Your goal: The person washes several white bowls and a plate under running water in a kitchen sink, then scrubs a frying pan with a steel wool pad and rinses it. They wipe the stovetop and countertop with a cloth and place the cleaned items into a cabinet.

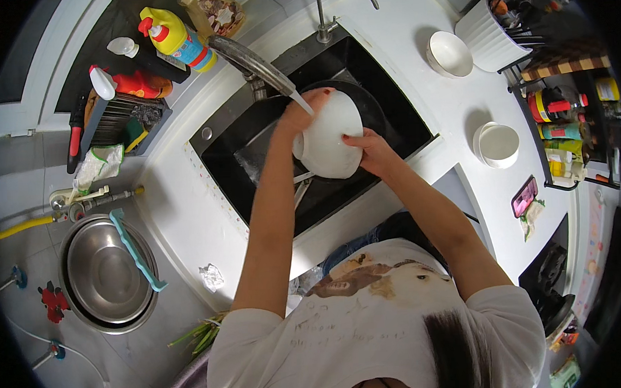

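Observation:
A large white bowl [334,140] is tilted on its side above the black sink [257,139], its outside towards me. My right hand [374,151] grips its right edge, thumb on the outer wall. My left hand [303,110] lies against the bowl's upper left side, fingers reaching over it. Water runs from the grey faucet [261,65] onto the left hand and the bowl. Beneath the bowl sits a dark round pan [372,109], partly hidden. Its handle [302,189] seems to show below the bowl.
White bowls [450,55] [497,144] stand on the right counter near a propped phone [524,197]. Bottles, including a yellow one [178,40], line the sill behind the sink. Steel basins [109,270] hang at the left. A condiment rack [560,128] stands at the right.

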### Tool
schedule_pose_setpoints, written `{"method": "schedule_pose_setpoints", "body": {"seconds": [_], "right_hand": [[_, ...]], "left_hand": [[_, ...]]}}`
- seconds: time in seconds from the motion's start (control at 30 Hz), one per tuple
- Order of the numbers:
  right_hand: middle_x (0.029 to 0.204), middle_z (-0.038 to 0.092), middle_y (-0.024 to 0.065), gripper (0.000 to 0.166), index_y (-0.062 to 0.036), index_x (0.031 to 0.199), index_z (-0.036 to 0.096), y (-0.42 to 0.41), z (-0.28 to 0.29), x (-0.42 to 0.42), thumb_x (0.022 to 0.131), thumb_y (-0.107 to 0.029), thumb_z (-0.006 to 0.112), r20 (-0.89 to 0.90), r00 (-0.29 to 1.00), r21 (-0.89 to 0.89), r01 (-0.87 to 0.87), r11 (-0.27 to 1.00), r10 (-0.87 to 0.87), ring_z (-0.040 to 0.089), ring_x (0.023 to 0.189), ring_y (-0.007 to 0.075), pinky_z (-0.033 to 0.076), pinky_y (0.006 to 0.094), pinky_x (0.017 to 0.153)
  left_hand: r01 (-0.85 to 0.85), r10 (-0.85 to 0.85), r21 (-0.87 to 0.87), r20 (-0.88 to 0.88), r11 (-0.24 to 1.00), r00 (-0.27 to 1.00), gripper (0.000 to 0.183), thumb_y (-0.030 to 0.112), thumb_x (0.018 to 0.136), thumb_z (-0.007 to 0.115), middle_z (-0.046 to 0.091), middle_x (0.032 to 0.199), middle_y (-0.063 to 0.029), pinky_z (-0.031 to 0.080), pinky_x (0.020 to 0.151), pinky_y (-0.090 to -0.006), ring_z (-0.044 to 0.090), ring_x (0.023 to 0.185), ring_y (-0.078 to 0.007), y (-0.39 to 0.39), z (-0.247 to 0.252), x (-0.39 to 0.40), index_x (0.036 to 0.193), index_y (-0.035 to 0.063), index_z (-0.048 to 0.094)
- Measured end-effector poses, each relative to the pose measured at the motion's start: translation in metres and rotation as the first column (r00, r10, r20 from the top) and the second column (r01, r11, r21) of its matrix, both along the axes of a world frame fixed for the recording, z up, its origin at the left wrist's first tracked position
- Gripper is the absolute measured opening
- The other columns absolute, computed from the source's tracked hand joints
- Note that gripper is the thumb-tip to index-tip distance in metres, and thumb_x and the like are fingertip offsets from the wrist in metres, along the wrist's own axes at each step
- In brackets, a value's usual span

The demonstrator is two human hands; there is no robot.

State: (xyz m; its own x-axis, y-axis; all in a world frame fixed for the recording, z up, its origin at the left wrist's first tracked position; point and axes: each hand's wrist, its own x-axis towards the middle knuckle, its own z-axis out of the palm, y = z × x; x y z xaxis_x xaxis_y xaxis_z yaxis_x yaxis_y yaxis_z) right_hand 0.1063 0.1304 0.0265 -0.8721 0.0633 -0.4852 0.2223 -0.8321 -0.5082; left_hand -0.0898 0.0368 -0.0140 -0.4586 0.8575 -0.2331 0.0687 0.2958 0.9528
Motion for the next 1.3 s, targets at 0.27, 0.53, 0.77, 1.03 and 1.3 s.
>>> {"method": "schedule_pose_setpoints", "body": {"seconds": [0.27,0.53,0.77,1.03,1.3], "right_hand": [[0.122,0.053,0.0105,0.049,-0.0023,0.127,0.044,0.003,0.010,-0.004,0.086,-0.022,0.063,-0.091,0.966,-0.164,0.223,0.961,-0.240,0.051,0.114,0.0254,0.041,0.0457,0.097],[0.125,0.051,0.0092,0.050,-0.0041,0.128,0.043,-0.001,-0.012,-0.006,0.088,-0.026,0.061,-0.005,0.968,-0.175,0.245,0.953,-0.250,0.048,0.117,0.0244,0.039,0.0455,0.099],[0.123,0.053,0.0095,0.046,-0.0058,0.126,0.046,-0.004,-0.020,-0.010,0.087,-0.024,0.061,-0.002,0.976,-0.186,0.215,0.959,-0.219,0.050,0.115,0.0248,0.040,0.0451,0.098],[0.121,0.054,0.0095,0.047,-0.0057,0.125,0.046,-0.005,-0.012,-0.002,0.083,-0.016,0.065,0.070,0.976,-0.196,0.214,0.957,-0.204,0.053,0.111,0.0258,0.044,0.0454,0.094],[0.118,0.056,0.0098,0.047,-0.0044,0.125,0.047,0.005,-0.006,0.006,0.084,-0.016,0.065,-0.013,0.987,-0.103,0.157,0.982,-0.159,0.055,0.110,0.0264,0.044,0.0467,0.094]], "left_hand": [[-0.695,0.433,0.056,0.745,0.717,0.507,0.047,0.040,0.094,0.045,0.056,0.121,-0.0056,0.045,0.090,-0.0350,0.055,0.106,-0.0212,-0.046,-0.010,0.040,0.129,0.0091,0.048],[-0.756,0.751,0.179,0.108,0.630,0.652,0.048,0.031,0.096,0.039,0.039,0.139,-0.0176,0.027,0.106,-0.0376,0.035,0.130,-0.0283,-0.040,-0.015,0.086,0.135,0.0031,0.040],[-0.650,0.762,0.406,-0.426,0.643,0.488,0.033,0.015,0.093,0.046,0.053,0.125,-0.0197,0.033,0.103,-0.0411,0.049,0.118,-0.0345,-0.049,0.008,0.111,0.122,0.0017,0.053],[-0.456,0.499,0.206,-0.421,0.866,0.757,0.034,0.015,0.090,0.052,0.059,0.117,-0.0173,0.038,0.099,-0.0423,0.054,0.111,-0.0351,-0.038,0.042,0.098,0.122,0.0045,0.054],[-0.292,0.303,0.089,-0.400,0.952,0.865,0.047,0.029,0.096,0.036,0.032,0.143,-0.0187,0.023,0.108,-0.0380,0.028,0.134,-0.0338,-0.024,0.002,0.045,0.137,0.0056,0.038]]}}
